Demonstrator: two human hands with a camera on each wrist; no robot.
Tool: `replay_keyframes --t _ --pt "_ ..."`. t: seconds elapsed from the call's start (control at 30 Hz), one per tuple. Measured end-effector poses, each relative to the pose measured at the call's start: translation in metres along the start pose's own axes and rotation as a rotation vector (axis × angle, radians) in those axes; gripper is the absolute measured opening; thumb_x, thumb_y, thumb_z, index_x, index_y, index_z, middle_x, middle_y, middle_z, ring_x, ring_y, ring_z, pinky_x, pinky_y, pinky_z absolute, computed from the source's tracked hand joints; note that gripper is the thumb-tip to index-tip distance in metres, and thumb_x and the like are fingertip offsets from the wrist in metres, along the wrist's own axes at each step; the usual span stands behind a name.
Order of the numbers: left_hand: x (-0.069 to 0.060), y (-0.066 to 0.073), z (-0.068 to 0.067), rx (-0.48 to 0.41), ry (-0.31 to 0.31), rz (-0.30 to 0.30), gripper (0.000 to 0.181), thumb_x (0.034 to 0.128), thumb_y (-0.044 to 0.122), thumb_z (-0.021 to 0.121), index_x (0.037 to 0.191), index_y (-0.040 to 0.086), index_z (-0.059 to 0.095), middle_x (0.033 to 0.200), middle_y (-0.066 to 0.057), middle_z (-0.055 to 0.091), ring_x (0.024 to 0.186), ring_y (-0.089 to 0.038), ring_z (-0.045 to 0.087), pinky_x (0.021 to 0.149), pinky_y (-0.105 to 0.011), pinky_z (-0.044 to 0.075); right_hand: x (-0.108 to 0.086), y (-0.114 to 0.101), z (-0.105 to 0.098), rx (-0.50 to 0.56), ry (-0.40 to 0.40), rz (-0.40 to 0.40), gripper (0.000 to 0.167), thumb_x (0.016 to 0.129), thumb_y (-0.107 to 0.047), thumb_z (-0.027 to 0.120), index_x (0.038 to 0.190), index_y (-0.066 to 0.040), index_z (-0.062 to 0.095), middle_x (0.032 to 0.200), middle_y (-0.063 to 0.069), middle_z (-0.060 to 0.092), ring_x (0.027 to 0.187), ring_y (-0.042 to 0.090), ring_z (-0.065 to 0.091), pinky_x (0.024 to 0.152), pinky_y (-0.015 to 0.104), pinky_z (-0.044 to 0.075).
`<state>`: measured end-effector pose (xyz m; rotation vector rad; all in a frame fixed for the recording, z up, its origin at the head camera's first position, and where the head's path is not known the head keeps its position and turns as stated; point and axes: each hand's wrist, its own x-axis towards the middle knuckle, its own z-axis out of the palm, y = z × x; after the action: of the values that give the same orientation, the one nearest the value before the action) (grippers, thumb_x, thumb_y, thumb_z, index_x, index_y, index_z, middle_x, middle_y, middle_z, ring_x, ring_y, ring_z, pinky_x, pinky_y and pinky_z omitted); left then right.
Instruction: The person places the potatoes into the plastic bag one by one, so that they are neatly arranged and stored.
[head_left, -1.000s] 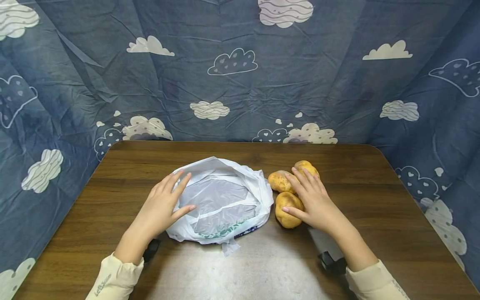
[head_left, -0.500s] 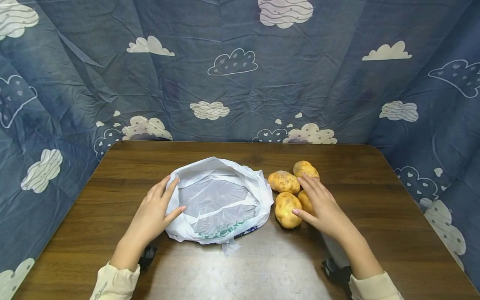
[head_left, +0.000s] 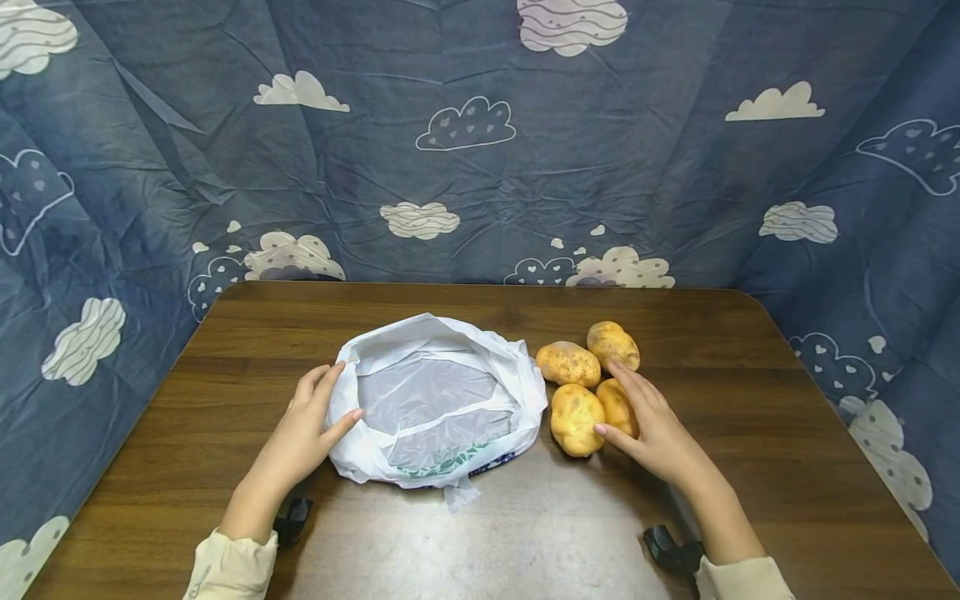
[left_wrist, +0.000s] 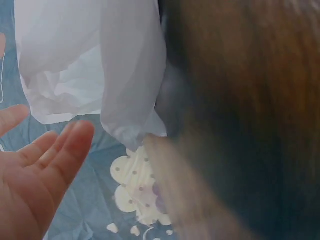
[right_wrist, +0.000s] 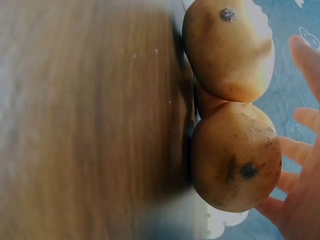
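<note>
A white plastic bag (head_left: 531,387) with green print stands on the table, its wide mouth facing up. My left hand (head_left: 300,421) is at the bag's left side, fingers extended and thumb spread; whether the fingertips touch the rim is unclear. In the left wrist view, the fingers lie just beside the white plastic (left_wrist: 130,70). Right of the bag, several potatoes sit in a cluster: a front potato (head_left: 576,423), a rear-left potato (head_left: 567,364), a back potato (head_left: 613,346) and a right potato (head_left: 615,407). My right hand (head_left: 656,433) spreads around the right potato, partly covering it.
The brown wooden table (head_left: 750,400) reaches back to a blue cloth (head_left: 480,192) patterned with clouds. Black wrist devices are strapped under both wrists, the left device (head_left: 292,521) and the right device (head_left: 671,550). A bright glare lies on the table's front.
My left hand has drawn back left from over the bag's mouth to its outer side. My right hand has shifted right and lower, uncovering more of the potatoes.
</note>
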<state>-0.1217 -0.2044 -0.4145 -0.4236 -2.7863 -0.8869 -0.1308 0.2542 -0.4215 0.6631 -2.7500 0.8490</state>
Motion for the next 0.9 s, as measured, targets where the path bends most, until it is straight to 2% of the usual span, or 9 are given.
replay_keyframes --t 0.17,0.4,0.7,0.9 --pt "0.000 -0.004 0.001 -0.140 -0.030 -0.028 0.062 0.0868 0.022 0.061 0.137 0.003 0.029 0.128 -0.024 0.029 0.097 -0.036 0.047 0.081 -0.048 0.042 -0.001 0.006 0.001 0.050 0.009 0.019 0.079 0.076 -0.026 0.072 0.139 -0.007 0.029 0.140 0.016 0.029 0.125 0.038 0.022 0.094 0.060 0.021" --pt "0.000 -0.011 0.001 -0.290 -0.081 -0.092 0.059 0.0893 0.024 0.057 0.138 0.006 0.029 0.130 -0.024 0.029 0.099 -0.038 0.047 0.080 -0.046 0.044 -0.005 0.015 0.002 0.112 0.006 0.089 0.078 0.076 -0.025 0.072 0.140 -0.011 0.028 0.140 0.015 0.028 0.125 0.036 0.023 0.092 0.061 0.023" --pt "0.000 -0.018 0.001 -0.493 -0.115 -0.087 0.052 0.0886 0.009 0.056 0.135 0.005 0.034 0.129 -0.018 0.030 0.094 -0.030 0.048 0.072 -0.026 0.047 -0.013 0.028 0.007 0.176 0.022 0.157 0.075 0.077 -0.024 0.072 0.139 -0.012 0.031 0.137 0.014 0.031 0.119 0.032 0.032 0.089 0.055 0.030" --pt "-0.001 -0.020 0.000 -0.548 -0.127 -0.087 0.050 0.0882 0.006 0.056 0.134 0.005 0.036 0.127 -0.016 0.033 0.089 -0.027 0.050 0.068 -0.025 0.047 -0.015 0.031 0.008 0.219 0.034 0.197 0.072 0.076 -0.023 0.072 0.136 -0.009 0.035 0.134 0.015 0.033 0.116 0.032 0.034 0.086 0.053 0.031"
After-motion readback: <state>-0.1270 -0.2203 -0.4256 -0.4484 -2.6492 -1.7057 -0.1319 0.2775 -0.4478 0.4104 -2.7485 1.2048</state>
